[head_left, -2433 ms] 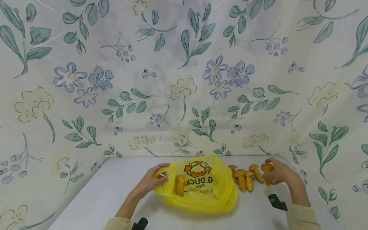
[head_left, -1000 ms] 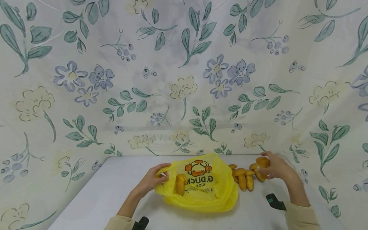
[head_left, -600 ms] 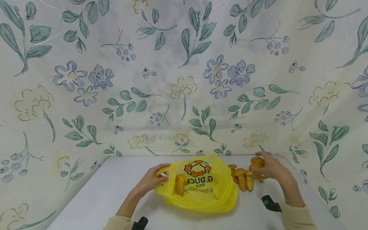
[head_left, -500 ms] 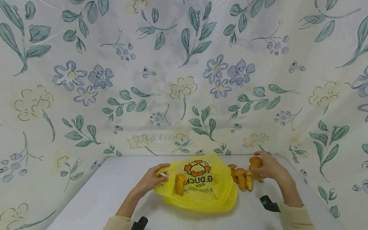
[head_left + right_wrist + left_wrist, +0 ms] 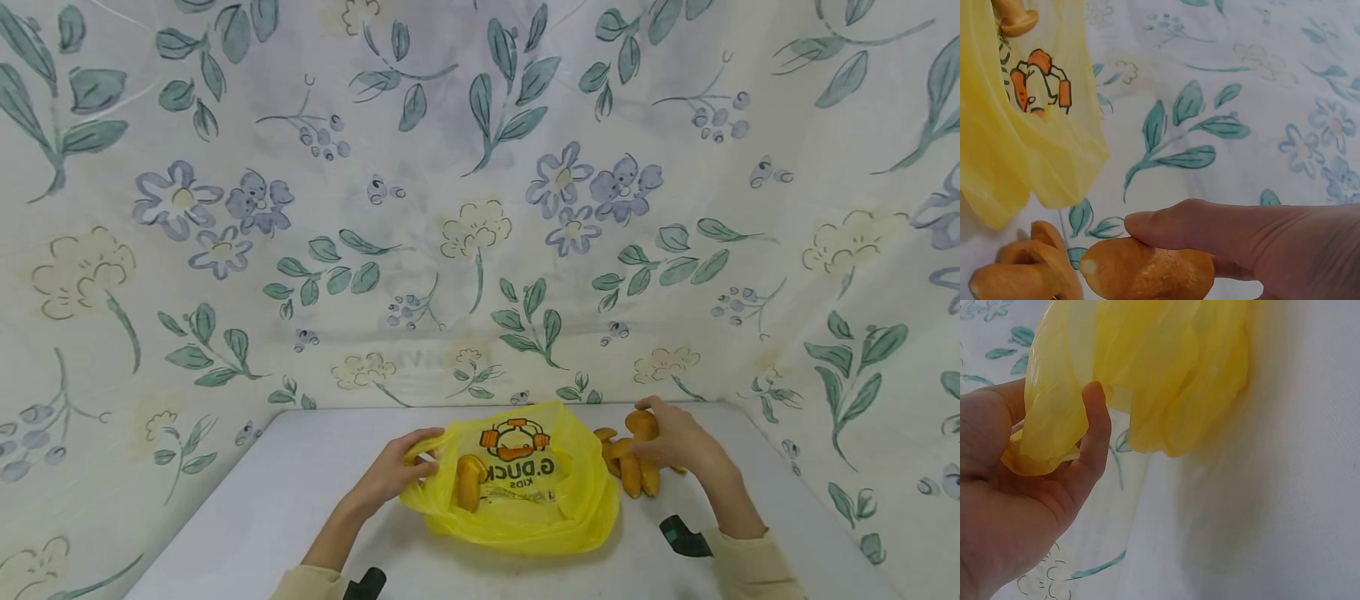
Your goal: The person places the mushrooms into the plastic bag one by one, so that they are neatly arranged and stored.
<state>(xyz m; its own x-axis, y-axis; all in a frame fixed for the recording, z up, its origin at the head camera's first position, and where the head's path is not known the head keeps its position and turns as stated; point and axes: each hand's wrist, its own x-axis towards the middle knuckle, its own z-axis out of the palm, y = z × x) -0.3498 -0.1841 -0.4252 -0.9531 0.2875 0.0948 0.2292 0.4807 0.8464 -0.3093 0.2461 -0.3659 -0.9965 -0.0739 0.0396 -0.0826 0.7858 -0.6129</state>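
Observation:
My left hand (image 5: 401,467) grips the left edge of a yellow plastic bag (image 5: 525,529) with a printed duck. In the left wrist view, the fingers curl round thin yellow plastic (image 5: 1054,419). The bag's mouth gapes, and one brown mushroom (image 5: 470,487) lies inside. Right of the bag, my right hand (image 5: 686,446) pinches another mushroom (image 5: 642,425) between thumb and fingers. The right wrist view shows that held mushroom (image 5: 1147,269) with its stem end pointing left. Several loose mushrooms (image 5: 632,479) lie between the bag and this hand, partly hidden by it.
A white table (image 5: 247,500) carries everything. Behind it and at both sides hangs a floral cloth (image 5: 420,333). Black devices (image 5: 686,537) are worn at both wrists. Part of a further mushroom (image 5: 678,470) shows under the right hand.
My right hand has carried its mushroom leftward across the loose ones, closer to the bag. The left hand and the bag have stayed nearly still.

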